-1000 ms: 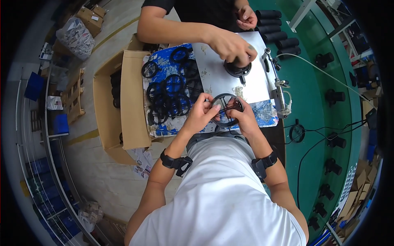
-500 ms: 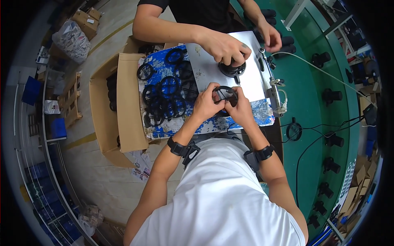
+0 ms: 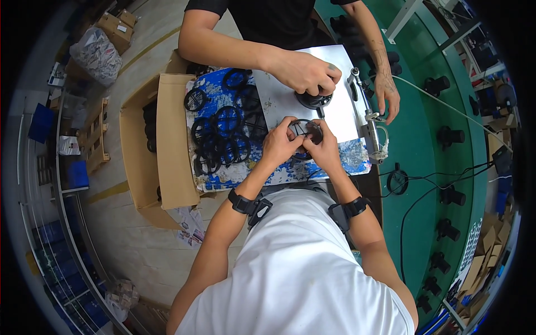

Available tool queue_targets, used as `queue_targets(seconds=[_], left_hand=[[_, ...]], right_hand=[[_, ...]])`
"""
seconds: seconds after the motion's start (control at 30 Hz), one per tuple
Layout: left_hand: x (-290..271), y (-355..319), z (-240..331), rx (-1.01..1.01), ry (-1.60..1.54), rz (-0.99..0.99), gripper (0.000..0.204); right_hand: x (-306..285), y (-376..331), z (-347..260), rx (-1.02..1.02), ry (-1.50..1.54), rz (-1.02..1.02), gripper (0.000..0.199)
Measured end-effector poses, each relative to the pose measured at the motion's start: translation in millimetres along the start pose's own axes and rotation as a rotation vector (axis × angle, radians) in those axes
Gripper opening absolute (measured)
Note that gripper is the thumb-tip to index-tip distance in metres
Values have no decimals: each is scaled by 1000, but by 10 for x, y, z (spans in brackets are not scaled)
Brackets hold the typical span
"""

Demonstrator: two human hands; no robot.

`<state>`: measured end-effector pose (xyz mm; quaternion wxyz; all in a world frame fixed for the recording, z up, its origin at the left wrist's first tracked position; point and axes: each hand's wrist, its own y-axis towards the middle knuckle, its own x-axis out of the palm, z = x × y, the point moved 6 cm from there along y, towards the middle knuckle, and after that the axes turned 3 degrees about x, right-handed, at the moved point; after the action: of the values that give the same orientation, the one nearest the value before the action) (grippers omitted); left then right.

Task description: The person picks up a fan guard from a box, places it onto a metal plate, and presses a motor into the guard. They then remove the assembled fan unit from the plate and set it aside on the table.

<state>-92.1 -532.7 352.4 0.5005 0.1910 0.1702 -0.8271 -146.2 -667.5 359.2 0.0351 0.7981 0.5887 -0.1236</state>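
Observation:
Between my two hands I hold a black ring-shaped plastic part (image 3: 305,128), raised over the near edge of the table. My left hand (image 3: 281,142) grips its left side, and my right hand (image 3: 324,146) grips its right side, with both thumbs meeting at the near rim. Just beyond it, a co-worker's hand (image 3: 309,72) presses on a black round part (image 3: 314,101) that rests on a shiny metal plate (image 3: 273,96). To my left, several black rings (image 3: 228,120) lie heaped on the worn blue board (image 3: 223,177).
An open cardboard box (image 3: 174,139) stands left of the table. Right of the plate sits a metal clamp-like fixture (image 3: 373,134), beside a co-worker's other hand (image 3: 386,96). Farther right, a green surface (image 3: 419,151) carries black cylindrical parts (image 3: 449,135) and loose cables (image 3: 427,178).
The co-worker's right-side hand has moved nearer and down to the metal fixture. My hands still hold the ring, its tilt slightly changed and thumbs closer together.

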Motion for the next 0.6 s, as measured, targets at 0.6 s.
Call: queue_targets(seconds=[0.6], left_hand=[[-32, 43, 109, -9, -22, -27, 44]], right_hand=[[-29, 36, -22, -30, 4, -13, 35]])
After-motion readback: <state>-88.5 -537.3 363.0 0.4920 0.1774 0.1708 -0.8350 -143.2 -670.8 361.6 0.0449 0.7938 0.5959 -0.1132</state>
